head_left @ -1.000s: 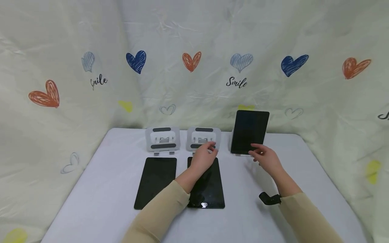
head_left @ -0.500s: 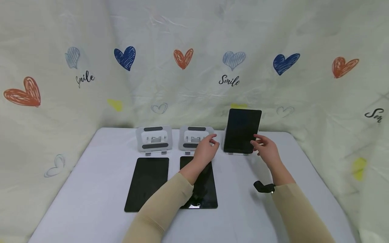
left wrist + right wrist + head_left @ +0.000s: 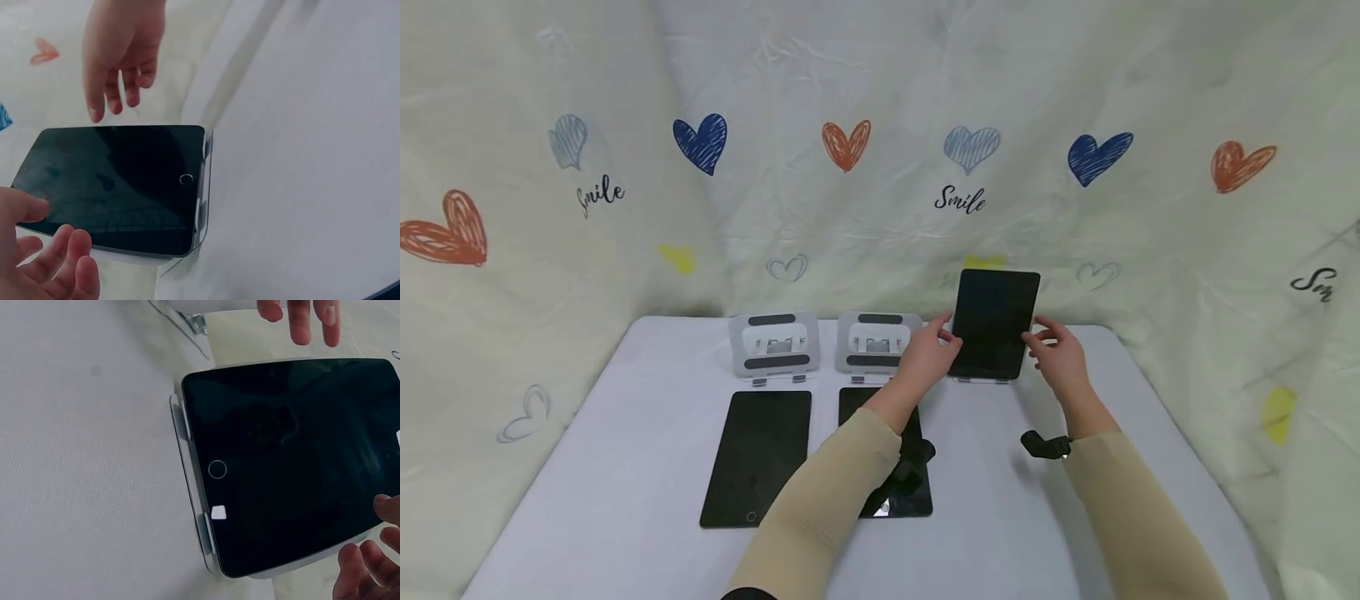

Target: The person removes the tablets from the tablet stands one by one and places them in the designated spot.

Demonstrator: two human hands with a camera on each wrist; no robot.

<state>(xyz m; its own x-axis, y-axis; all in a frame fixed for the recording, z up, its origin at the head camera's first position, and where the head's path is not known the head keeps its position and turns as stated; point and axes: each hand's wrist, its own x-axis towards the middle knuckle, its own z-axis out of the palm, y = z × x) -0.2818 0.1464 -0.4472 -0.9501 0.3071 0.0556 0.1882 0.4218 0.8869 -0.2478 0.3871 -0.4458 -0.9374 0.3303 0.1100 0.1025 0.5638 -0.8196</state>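
Observation:
A black tablet (image 3: 996, 321) leans upright on a pale stand at the right of the row; most of the stand is hidden behind it. At its left edge is my left hand (image 3: 927, 354), thumb and fingers loosely spread. In the left wrist view that hand's thumb (image 3: 34, 206) overlaps the screen's edge. Beside the opposite edge hovers my right hand (image 3: 1058, 354), its thumb over the screen border in the right wrist view. Neither hand visibly closes round the tablet; whether they touch it I cannot tell.
Two pale tablet stands with dark pads, a left one (image 3: 775, 346) and a middle one (image 3: 868, 343), stand at the back. A left tablet (image 3: 756, 454) and a middle tablet (image 3: 853, 400) lie flat before them. My left forearm (image 3: 820, 500) crosses over the middle tablet.
My left hand has moved right, from before the middle stand to the upright tablet's left edge. My right hand has shifted slightly from in front of the screen to its right edge.

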